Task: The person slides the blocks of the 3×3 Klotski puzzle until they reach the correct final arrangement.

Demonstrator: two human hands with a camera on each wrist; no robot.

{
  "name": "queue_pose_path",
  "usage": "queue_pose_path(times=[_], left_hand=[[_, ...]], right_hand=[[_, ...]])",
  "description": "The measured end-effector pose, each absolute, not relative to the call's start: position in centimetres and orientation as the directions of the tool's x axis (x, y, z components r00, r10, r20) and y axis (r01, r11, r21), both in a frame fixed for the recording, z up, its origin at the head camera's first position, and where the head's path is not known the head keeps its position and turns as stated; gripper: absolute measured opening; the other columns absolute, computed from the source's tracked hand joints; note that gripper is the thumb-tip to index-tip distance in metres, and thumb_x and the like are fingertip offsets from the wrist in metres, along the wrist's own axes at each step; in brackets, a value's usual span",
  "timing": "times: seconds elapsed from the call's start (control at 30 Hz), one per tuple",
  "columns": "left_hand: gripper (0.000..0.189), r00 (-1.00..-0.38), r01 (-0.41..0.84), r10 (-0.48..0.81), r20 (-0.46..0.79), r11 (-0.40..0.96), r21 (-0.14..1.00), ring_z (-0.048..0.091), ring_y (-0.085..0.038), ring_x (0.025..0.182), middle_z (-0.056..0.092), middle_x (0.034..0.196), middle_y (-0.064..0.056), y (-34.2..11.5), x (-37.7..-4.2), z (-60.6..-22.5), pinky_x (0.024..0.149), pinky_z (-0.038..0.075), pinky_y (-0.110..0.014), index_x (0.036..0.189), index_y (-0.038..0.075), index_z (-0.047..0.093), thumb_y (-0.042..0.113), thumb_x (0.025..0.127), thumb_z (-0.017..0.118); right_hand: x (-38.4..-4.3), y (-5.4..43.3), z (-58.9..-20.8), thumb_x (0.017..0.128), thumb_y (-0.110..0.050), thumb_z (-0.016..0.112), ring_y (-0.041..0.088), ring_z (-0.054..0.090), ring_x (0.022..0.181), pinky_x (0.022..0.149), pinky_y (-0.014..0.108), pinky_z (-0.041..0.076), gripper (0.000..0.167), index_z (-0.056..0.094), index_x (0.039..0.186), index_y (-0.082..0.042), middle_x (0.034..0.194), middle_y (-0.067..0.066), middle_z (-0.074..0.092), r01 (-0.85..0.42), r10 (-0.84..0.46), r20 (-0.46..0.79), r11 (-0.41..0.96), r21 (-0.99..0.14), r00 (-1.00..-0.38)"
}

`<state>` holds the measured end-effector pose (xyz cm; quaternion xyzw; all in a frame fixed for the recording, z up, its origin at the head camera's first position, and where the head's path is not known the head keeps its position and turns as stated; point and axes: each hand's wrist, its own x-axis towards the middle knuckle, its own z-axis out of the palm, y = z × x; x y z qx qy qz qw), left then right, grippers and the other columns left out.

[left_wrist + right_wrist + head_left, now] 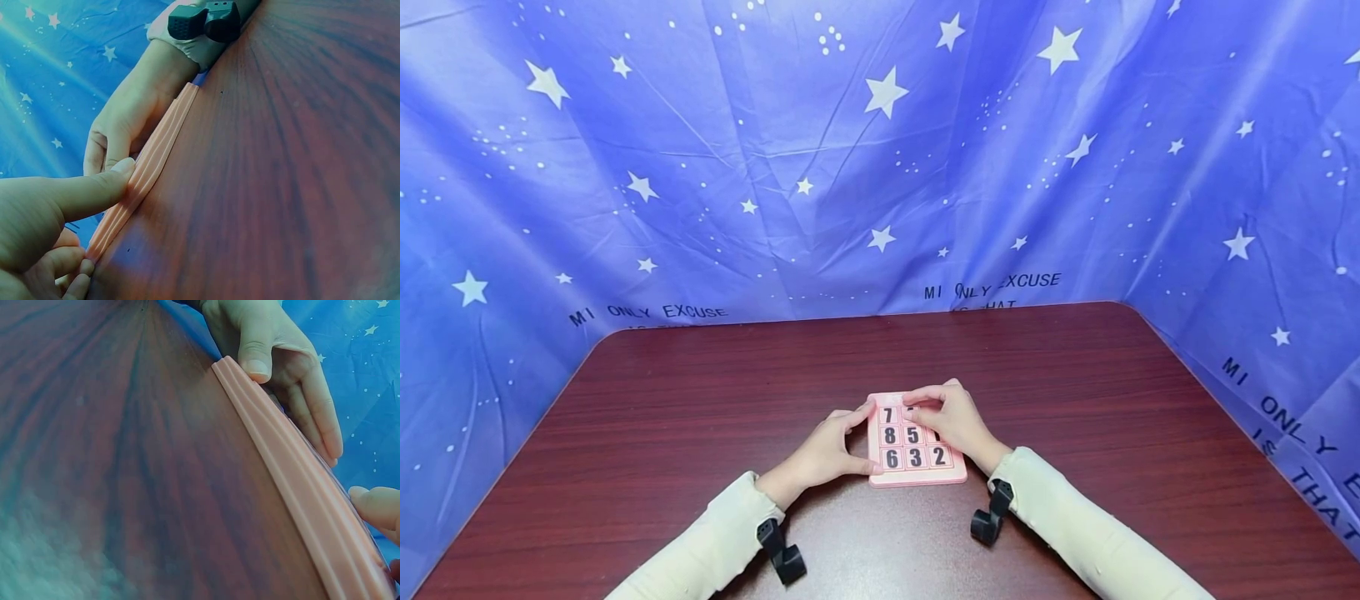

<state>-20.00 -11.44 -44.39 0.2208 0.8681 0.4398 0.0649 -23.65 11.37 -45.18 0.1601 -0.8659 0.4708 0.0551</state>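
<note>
A pink number slide puzzle [913, 447] lies on the table with black digits on its tiles. The digits 7, 8, 5, 6, 3 and 2 show; part of the upper right is hidden under my right hand [957, 418]. My left hand [822, 452] holds the puzzle's left side, thumb near the lower corner and fingers at the upper one. In the left wrist view, the thumb [103, 187] rests along the ridged pink edge [150, 159]. The right hand reaches over the top row, index finger and thumb extended, with fingertips right at the tiles.
The dark red wooden table [760, 375] surrounds the puzzle. Behind and beside it hangs a blue curtain [820, 150] with white stars and printed words. Black wrist cameras [784, 554] sit on both cream sleeves [1075, 517].
</note>
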Motion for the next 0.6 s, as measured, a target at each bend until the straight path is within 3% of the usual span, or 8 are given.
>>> queue_pose_path(times=[0.6], left_hand=[[0.096,-0.896,0.322,0.437,0.077,0.521,0.79,0.043,-0.031,0.122,0.044,0.141,-0.018,-11.4,-20.0,-44.5,0.102,0.033,-0.047,0.142,0.001,0.038,0.024,0.063,0.087]], right_hand=[[-23.2,13.1,-44.9,0.074,-0.01,0.078,0.017,0.04,0.079,0.069,0.03,0.033,0.02,0.077,0.093,-0.016,0.085,0.002,0.065,-0.301,-0.176,0.244,0.554,-0.776,-0.954]])
